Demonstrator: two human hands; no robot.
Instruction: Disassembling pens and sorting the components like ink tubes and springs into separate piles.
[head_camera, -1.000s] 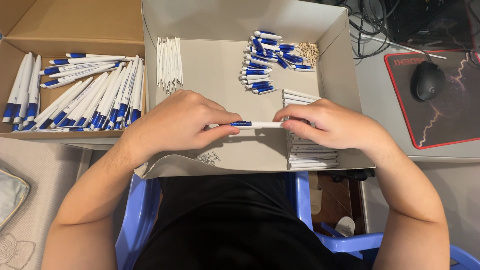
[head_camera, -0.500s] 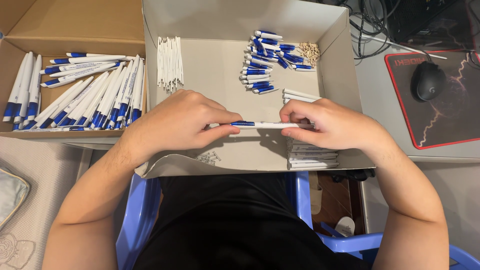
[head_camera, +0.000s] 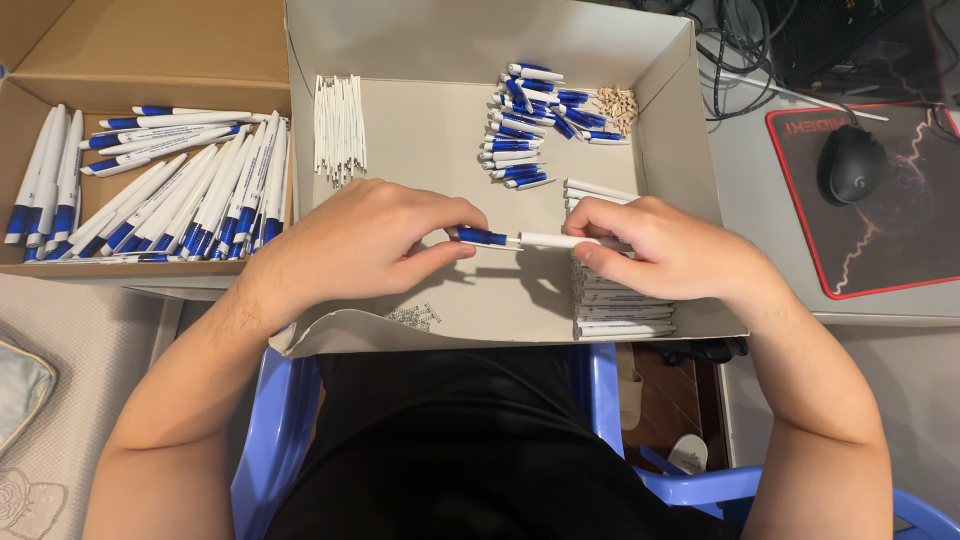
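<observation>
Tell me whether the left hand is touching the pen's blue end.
Touching. The head view shows the left hand with its fingertips pinching the pen at its blue end.

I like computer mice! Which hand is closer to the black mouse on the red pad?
Right. The right hand is just across the box wall from the black mouse, while the left hand is further away, past the pen.

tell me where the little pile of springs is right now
In the head view, the springs lie on the floor of the grey box at its near edge, just below the left hand.
</observation>
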